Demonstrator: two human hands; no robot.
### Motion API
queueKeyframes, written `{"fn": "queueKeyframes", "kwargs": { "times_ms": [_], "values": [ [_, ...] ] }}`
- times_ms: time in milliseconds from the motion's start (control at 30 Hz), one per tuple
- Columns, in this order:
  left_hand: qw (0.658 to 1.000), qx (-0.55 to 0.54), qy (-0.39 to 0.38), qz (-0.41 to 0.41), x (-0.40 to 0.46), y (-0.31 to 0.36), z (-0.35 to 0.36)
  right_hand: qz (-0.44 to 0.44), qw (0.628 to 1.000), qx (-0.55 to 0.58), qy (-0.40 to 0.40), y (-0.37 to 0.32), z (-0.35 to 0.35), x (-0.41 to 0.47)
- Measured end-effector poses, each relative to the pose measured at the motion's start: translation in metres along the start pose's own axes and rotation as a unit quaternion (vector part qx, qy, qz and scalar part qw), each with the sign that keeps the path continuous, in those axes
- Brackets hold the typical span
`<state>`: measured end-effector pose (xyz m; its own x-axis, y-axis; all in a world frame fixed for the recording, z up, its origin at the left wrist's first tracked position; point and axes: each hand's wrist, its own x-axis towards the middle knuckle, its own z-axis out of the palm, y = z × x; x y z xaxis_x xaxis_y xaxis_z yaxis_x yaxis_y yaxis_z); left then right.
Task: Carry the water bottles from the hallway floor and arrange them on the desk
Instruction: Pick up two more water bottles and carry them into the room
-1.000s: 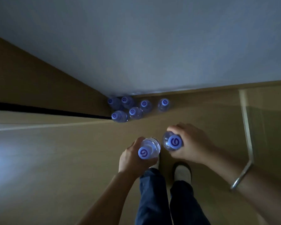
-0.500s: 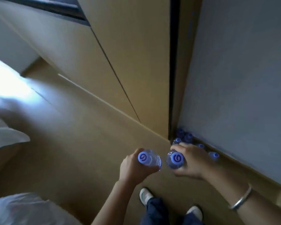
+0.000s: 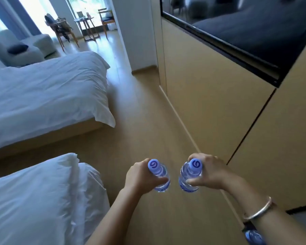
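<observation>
My left hand [image 3: 140,175] grips a clear water bottle [image 3: 160,175] with a blue cap, held upright low in the middle of the head view. My right hand [image 3: 211,172] grips a second, matching bottle [image 3: 188,177] just to its right. The two bottles are a short gap apart, above the wooden floor. One more blue-capped bottle [image 3: 253,236] shows at the bottom right edge, partly hidden by my right forearm. A small table [image 3: 86,23] with items on it stands far off by the window.
Two beds with white bedding lie on the left, one near [image 3: 34,200] and one farther [image 3: 48,92]. A tan cabinet wall [image 3: 210,96] with a dark screen [image 3: 245,23] runs along the right. A wooden floor strip [image 3: 145,121] leads between them toward chairs [image 3: 64,30] and an armchair [image 3: 16,48].
The view has swung away from the dim corner with the bottle cluster to the bright bedroom. Both hands keep hold of their bottles, now a little farther apart.
</observation>
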<state>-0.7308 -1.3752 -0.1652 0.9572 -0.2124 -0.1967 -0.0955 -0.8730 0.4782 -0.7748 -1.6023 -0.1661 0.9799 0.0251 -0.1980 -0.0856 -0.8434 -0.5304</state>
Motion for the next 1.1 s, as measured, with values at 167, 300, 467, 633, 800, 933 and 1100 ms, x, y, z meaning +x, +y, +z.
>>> {"fn": "queueKeyframes", "kwargs": {
  "times_ms": [167,300,467,633,800,933,1100],
  "values": [
    [0.999,-0.018,0.017,-0.042,0.04,-0.038,-0.058,-0.059,0.998,0.008,-0.013,-0.061,-0.013,0.074],
    [0.997,-0.026,0.037,-0.058,0.079,-0.053,-0.088,-0.091,0.995,0.009,-0.025,-0.097,-0.026,0.132],
    [0.997,-0.022,0.038,-0.064,0.148,-0.06,-0.119,-0.13,0.991,0.013,-0.032,-0.119,-0.043,0.208],
    [0.995,-0.013,0.051,-0.082,0.239,-0.058,-0.142,-0.159,0.986,0.004,-0.054,-0.121,-0.069,0.312],
    [0.994,-0.008,0.059,-0.096,0.335,-0.052,-0.175,-0.202,0.979,-0.004,-0.042,-0.132,-0.11,0.42],
    [0.992,-0.003,0.082,-0.093,0.401,-0.053,-0.205,-0.227,0.973,-0.009,-0.041,-0.144,-0.14,0.495],
    [0.991,0.0,0.095,-0.094,0.471,-0.062,-0.235,-0.236,0.97,0.003,-0.058,-0.16,-0.155,0.574]
  ]
}}
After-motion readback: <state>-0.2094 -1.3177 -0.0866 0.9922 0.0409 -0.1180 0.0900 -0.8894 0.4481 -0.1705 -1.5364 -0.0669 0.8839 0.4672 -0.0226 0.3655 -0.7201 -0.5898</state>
